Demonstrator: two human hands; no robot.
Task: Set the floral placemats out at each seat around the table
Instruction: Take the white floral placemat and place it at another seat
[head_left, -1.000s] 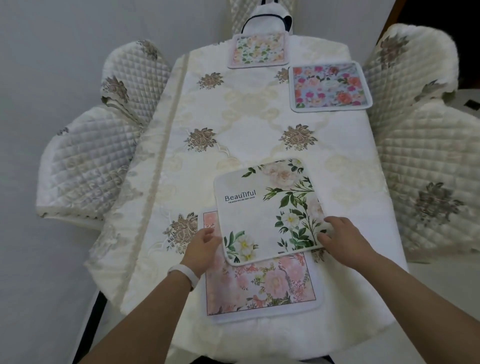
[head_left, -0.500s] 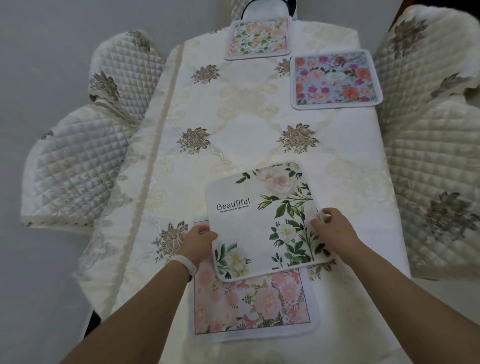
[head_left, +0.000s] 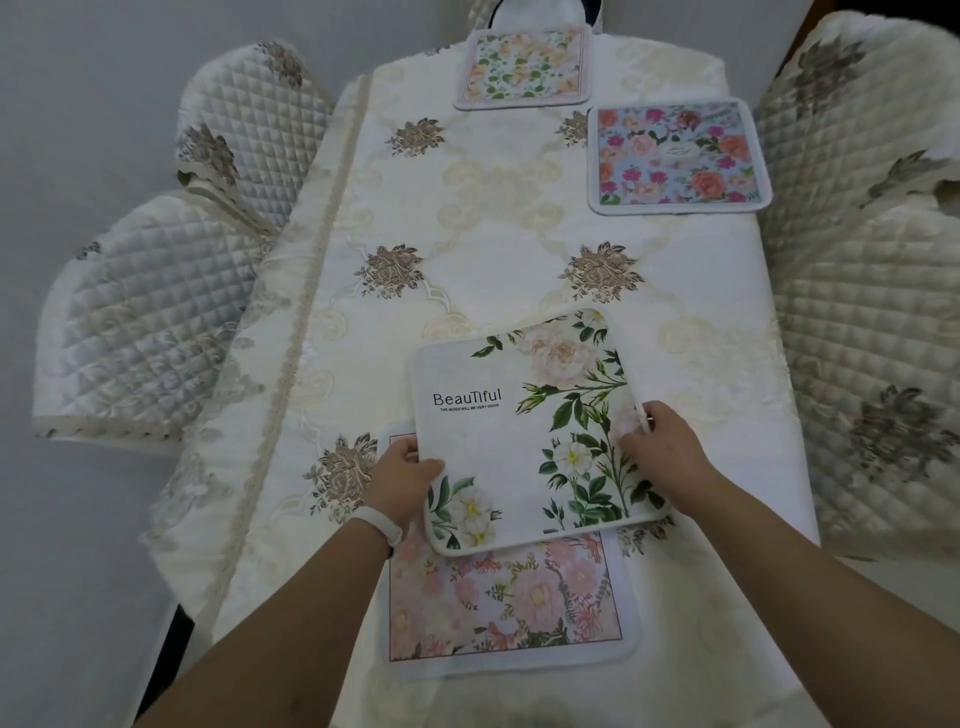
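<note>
A white placemat printed "Beautiful" with green leaves (head_left: 524, 431) is held slightly tilted over the near part of the table. My left hand (head_left: 402, 480) grips its left edge and my right hand (head_left: 662, 441) grips its right edge. Under it, a pink floral placemat (head_left: 504, 603) lies flat at the near seat, partly covered. A blue placemat with pink roses (head_left: 675, 156) lies at the far right seat. A pale pink-bordered floral placemat (head_left: 524, 65) lies at the far end.
The table wears a cream embroidered cloth (head_left: 493, 249). Quilted chair covers stand on the left (head_left: 150, 306), the far left (head_left: 249, 130) and the right (head_left: 872, 291). A white bag with dark handles (head_left: 540, 13) sits beyond the far end.
The white placemat has shifted slightly forward and left in both hands, uncovering more of the pink placemat beneath. My view has moved closer over the table.
</note>
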